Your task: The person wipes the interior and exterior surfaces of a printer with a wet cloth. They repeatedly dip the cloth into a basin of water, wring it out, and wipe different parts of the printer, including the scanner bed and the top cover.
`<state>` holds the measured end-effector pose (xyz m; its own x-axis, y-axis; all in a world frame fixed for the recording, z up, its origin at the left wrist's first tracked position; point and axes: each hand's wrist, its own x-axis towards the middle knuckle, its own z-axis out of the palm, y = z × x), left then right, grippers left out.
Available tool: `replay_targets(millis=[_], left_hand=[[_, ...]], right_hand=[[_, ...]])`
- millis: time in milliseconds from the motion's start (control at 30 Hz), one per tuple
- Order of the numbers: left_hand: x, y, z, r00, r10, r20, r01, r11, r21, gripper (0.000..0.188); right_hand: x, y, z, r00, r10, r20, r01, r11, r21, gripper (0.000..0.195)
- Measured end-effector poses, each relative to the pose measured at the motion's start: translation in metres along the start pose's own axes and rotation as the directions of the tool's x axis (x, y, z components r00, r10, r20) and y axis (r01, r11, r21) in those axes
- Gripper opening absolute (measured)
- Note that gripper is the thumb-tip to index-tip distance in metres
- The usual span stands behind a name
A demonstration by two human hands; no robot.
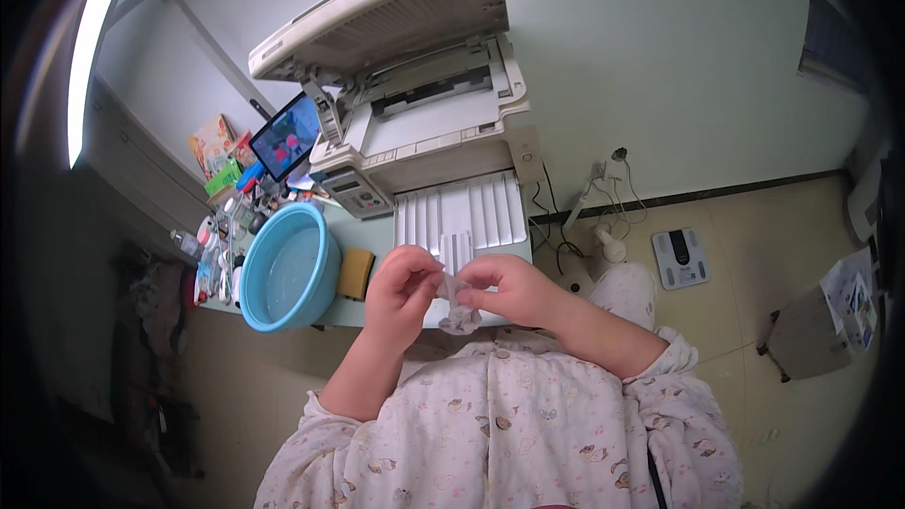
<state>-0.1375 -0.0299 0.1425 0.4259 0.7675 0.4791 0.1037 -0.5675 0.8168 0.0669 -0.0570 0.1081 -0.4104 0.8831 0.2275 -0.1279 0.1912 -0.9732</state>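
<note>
Between my two hands is a thin, crumpled, whitish see-through piece point(461, 322), perhaps plastic film or a wipe. My left hand point(401, 293) pinches one side of it with thumb and fingertips. From the other side, my right hand point(510, 291) grips it in the same way. Its lower end hangs loose in a bunch. Both hands are in front of the ribbed output tray point(417, 223) of a multifunction printer point(452, 152). The printer's scanner lid point(396, 14) stands raised, showing the inside.
Left of the printer, a blue plastic basin point(325, 276) and a yellow sponge point(355, 273) sit on the table. Behind the basin are a lit tablet point(286, 136) and several bottles point(237, 213). Cables point(565, 247), a bathroom scale point(680, 259) and a wheeled case point(802, 332) are at right.
</note>
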Motion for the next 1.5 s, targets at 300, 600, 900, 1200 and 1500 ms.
replay_targets(millis=[300, 600, 900, 1200, 1500], left_hand=[[0.031, -0.027, 0.006, 0.930, -0.362, 0.057, 0.348, 0.824, -0.447, 0.018], [-0.012, -0.068, -0.021, 0.993, -0.043, -0.111, 0.108, 0.719, 0.686, 0.023], [-0.055, -0.103, -0.022, 0.959, -0.045, -0.281, 0.246, 0.628, 0.738, 0.032], [-0.057, -0.102, -0.019, 0.966, -0.055, -0.251, 0.236, 0.581, 0.779, 0.045], [-0.055, -0.106, -0.021, 0.970, -0.087, -0.226, 0.235, 0.564, 0.792, 0.044]], right_hand=[[0.002, 0.033, -0.023, 0.971, 0.038, -0.235, 0.125, 0.758, 0.640, 0.018], [-0.007, 0.000, -0.130, 0.890, -0.326, -0.320, 0.441, 0.432, 0.787, 0.067], [0.154, 0.010, -0.295, 0.649, -0.231, -0.725, 0.682, 0.599, 0.419, 0.071], [0.274, 0.005, -0.328, 0.788, -0.256, -0.560, 0.369, 0.924, 0.096, 0.086], [0.238, -0.065, -0.259, 0.498, -0.804, -0.327, 0.536, 0.581, -0.613, 0.077]])
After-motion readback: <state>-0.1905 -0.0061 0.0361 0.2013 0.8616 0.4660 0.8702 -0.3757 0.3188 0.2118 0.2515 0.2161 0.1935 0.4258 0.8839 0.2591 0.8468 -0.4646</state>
